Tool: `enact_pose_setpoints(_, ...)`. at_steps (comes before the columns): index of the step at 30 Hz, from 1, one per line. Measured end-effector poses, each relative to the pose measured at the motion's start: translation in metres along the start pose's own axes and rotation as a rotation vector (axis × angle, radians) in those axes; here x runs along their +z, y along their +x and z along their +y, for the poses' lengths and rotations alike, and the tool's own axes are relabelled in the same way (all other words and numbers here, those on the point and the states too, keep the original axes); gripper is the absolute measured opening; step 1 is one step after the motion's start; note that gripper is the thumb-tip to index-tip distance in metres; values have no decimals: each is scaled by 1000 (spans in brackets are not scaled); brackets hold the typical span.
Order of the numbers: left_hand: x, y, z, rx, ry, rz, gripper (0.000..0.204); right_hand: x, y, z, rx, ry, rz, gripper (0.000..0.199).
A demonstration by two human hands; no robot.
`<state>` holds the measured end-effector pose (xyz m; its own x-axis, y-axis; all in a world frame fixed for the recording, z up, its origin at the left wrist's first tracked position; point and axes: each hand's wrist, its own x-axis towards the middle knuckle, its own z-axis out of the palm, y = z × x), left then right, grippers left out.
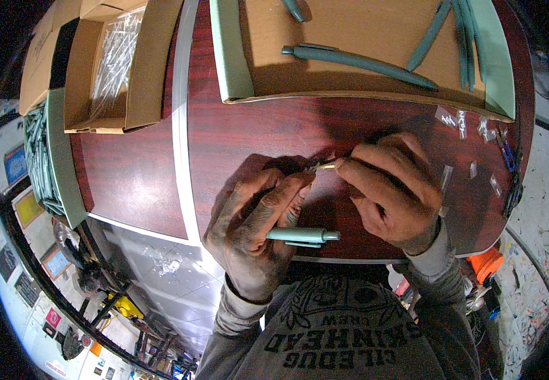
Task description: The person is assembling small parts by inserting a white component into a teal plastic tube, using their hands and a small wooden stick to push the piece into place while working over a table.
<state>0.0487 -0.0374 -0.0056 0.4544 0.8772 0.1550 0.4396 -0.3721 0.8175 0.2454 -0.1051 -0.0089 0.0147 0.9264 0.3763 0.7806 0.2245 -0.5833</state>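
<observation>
Over the dark red wood-grain table, my left hand [255, 221] is closed around a teal click pen's barrel [303, 237], which lies across the palm with its clip end pointing right. Its thumb and forefinger also pinch a small pale piece [313, 169], mostly covered by the fingertips. My right hand [395, 190] is closed, pinching a thin brass-coloured stick [329, 166] whose other end meets the left fingertips. Whether the stick and the pale piece are one part, I cannot tell.
Ahead stands a cardboard box [236, 82] with several teal pens [363, 66]. At the left are a carton of thin clear sticks [116, 66] and a box of teal pen parts [41, 158]. Small clear plastic scraps [447, 177] and a blue-handled tool [507, 152] lie at the right.
</observation>
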Motion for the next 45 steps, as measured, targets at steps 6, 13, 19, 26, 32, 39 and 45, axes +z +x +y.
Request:
enact_pose_setpoints(6, -2, -4, 4, -38, 72, 25, 29, -6, 5, -6, 106, -196, 48, 27)
enact_pose_setpoints(13, -8, 0, 16, -78, 151, -11, 30, -9, 11, -25, 120, -229, -34, 36)
enact_pose_setpoints(19, -7, -5, 8, 55, 272, 110, 33, -1, 20, -32, 47, -238, -46, 36)
enact_pose_setpoints(26, -9, -27, 12, 167, 368, 132, 39, -7, -8, -60, 7, -336, -75, 48)
enact_pose_setpoints(32, -30, -72, 19, 207, 494, 61, 32, 5, -57, -82, 49, -325, 22, 37)
enact_pose_setpoints(39, -52, -98, 23, 142, 494, 50, 32, 29, -61, -91, 6, -225, 85, 46)
enact_pose_setpoints(45, -52, -103, 7, 138, 301, 186, 32, 44, -55, -108, -28, -170, 89, 48)
